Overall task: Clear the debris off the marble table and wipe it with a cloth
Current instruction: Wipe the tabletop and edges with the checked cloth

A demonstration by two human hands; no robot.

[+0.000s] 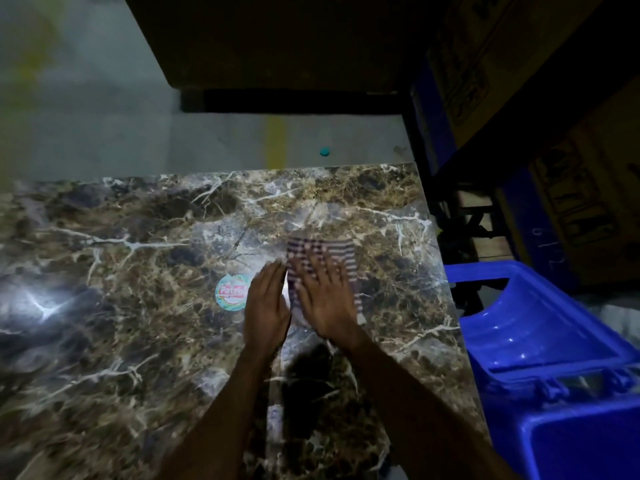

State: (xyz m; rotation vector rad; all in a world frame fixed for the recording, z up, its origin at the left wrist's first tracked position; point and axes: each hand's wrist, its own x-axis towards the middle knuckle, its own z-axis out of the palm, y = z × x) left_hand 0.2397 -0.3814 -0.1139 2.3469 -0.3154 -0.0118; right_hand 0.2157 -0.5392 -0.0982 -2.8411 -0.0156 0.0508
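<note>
Desk (121,271): brown marble top veined in white, with a bright glare patch at its left edge. It fills the near and middle ground.

Cloth (322,251): striped, dark and light bands, lying flat on the desk right of centre, towards the far half. Motion blur softens its edges.

My right hand (323,299): palm down on the near part of the cloth, fingers (313,268) straight and spread, pressing it to the marble and gripping nothing.

My left hand (266,303): just beside the right, at the cloth's left edge, fingers straight and together; it has hold of nothing. Blur hides whether it touches the cloth.

Sticker (231,292): round, red lettering on a pale ground, stuck to the desk just left of my left hand.

Blue plastic chair (554,358): at the right, close to the desk edge.

Teal cap (325,151): small, round, on the grey floor beyond the far edge of the desk.

Cardboard boxes (571,202): stacked at the far right, in shadow.
</note>
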